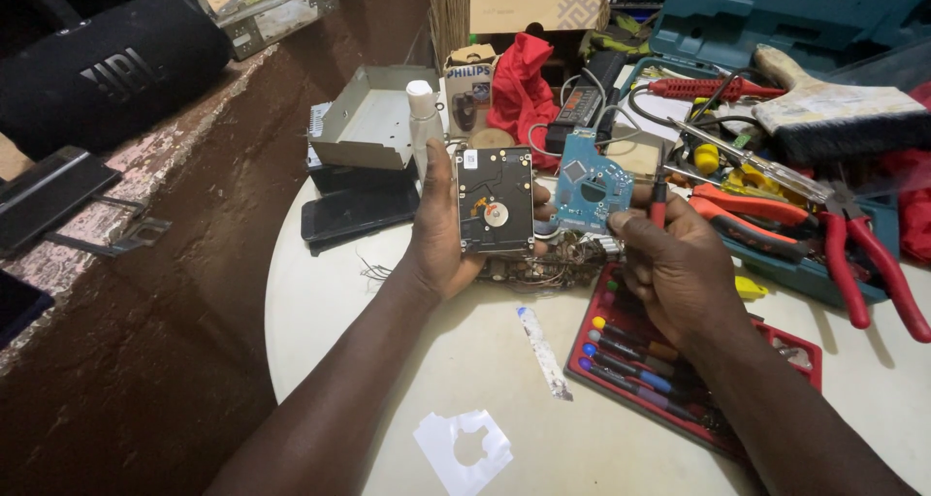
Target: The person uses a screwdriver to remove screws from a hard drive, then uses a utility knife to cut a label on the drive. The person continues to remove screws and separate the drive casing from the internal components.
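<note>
Torn white paper (464, 448) lies closest to me on the round white table (320, 292), nearer to me than the hard drive (495, 201), which I take as my landmark. My left hand (441, 229) holds that drive upright from its left edge, thumb along the side and fingers wrapped behind, the underside with its round motor hub facing me. Just right of the drive, my right hand (674, 263) pinches a blue circuit board (592, 184) between fingertips and thumb, and the same hand also holds a small red-handled screwdriver (658, 200), tip up. The board's left edge stands just beside the drive's right edge; whether they touch I cannot tell.

Below and right of the drive sits a red tray of screwdriver bits (669, 370). Directly beneath the drive lies a tangle of old circuitry and wires (543, 263). Right of the drive, orange-handled pliers (844, 254) rest on a teal tool case (776, 31); left of it lies a black phone (359, 215).

To handle this well, I judge that I should grip the board by its edges only, keep the screwdriver tip away from its face, and hold the drive level and firm so nothing slips.
</note>
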